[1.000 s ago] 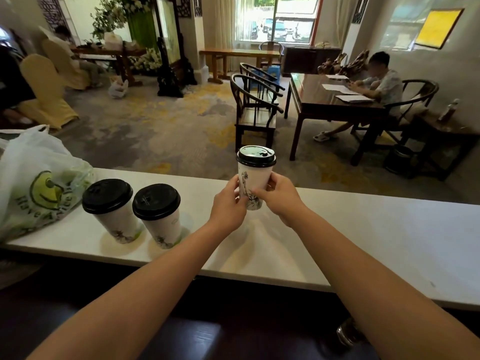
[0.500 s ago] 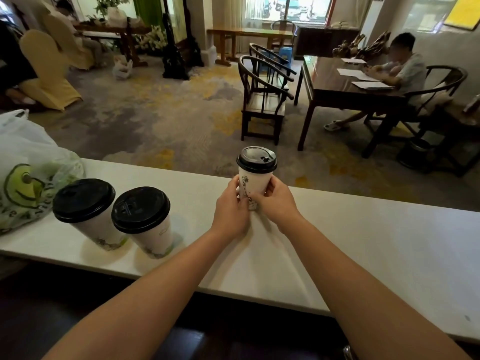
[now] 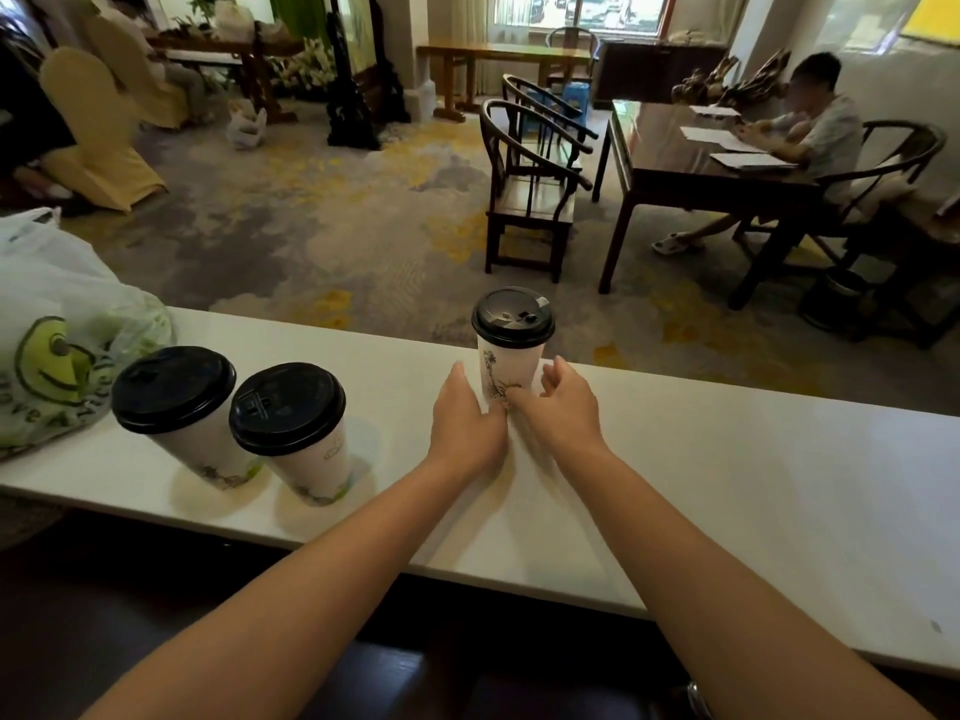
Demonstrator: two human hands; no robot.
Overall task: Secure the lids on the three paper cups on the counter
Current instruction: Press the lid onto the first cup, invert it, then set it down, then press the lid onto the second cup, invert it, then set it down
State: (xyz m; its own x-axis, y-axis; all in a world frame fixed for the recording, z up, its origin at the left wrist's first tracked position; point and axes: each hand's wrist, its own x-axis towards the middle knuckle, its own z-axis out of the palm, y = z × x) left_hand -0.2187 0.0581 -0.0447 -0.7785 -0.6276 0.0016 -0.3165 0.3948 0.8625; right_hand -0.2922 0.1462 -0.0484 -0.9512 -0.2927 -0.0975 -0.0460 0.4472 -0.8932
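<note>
Loose two-hand grip (image 3: 511, 407); three lidded cups (image 3: 509, 356).

The long white counter (image 3: 727, 485) has a smooth, softly glossy stone-like top that mirrors the cups faintly. The three white paper cups (image 3: 511, 374) (image 3: 200, 449) (image 3: 311, 472) look matt, printed with ink-style plants, each under a black plastic lid (image 3: 513, 318) with a dull sheen. The thin translucent plastic bag (image 3: 57, 330) is crinkled and shiny. Beyond, the dark wooden table (image 3: 675, 163) is polished and reflective; the patterned carpet (image 3: 311, 226) looks matt.
</note>
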